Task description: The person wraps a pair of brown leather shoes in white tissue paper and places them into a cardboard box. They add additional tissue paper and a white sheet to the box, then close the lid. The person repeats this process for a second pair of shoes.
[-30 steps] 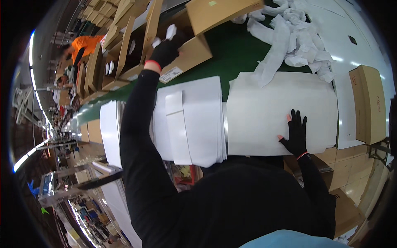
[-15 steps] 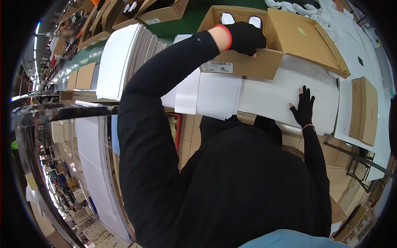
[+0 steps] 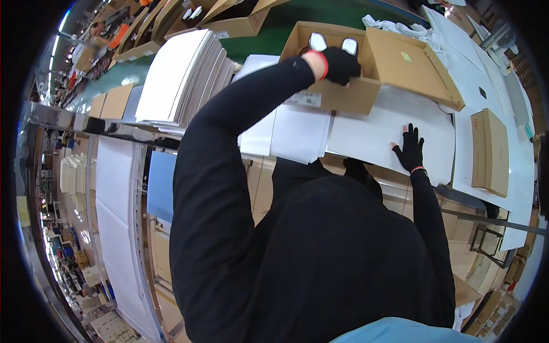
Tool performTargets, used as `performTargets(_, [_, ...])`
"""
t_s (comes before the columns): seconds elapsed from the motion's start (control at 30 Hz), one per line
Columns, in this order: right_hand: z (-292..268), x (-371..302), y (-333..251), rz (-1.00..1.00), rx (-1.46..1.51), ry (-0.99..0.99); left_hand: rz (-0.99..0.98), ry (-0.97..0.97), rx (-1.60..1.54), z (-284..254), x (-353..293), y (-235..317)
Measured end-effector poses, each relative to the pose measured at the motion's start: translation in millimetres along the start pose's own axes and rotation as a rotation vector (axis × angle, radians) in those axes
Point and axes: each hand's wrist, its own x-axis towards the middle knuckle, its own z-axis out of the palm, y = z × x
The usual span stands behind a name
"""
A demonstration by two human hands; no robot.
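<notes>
An open brown cardboard shoe box (image 3: 361,98) stands near the far side of the white table (image 3: 374,127), its lid (image 3: 420,68) folded out to the right. Two shiny, pale rounded ends (image 3: 349,46) show inside; the rest of the contents is hidden behind my hand and the box wall. My left hand (image 3: 341,66), in a black fingerless glove, reaches over the box and is closed at its near wall, a bare fingertip showing at the rim. On the tabletop to the right my right hand (image 3: 410,150) lies flat, fingers spread, holding nothing.
Left of the box stands a tall stack of white sheets (image 3: 177,80), with more white sheets (image 3: 300,134) by the table edge. A closed brown box (image 3: 490,151) rests on the right-hand table. Crumpled white paper (image 3: 403,30) lies beyond the lid. A metal rail (image 3: 86,121) runs at left.
The whole view has shifted slightly. My left hand stays at the near wall of the box, turned a little. My right hand remains flat on the table.
</notes>
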Motion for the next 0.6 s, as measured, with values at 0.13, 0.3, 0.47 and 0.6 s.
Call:
performTargets(0.13, [-6, -15, -9, -0.064, 0.177, 0.040, -0.034, 0.291, -0.240, 12, -22, 2])
performTargets(0.3, [-91, -13, -84, -0.366, 0.691, 0.236, -0.293, 0.606, -0.346, 11, -33, -39])
performTargets(0.47, [-163, 47, -153, -0.582, 0.641, 0.462, -0.663, 0.035, -0.394, 48, 14, -46])
performTargets(0.6, [-120, 80, -175, -0.318, 0.264, 0.107, -0.707, 0.053, -0.193, 33, 42, 6])
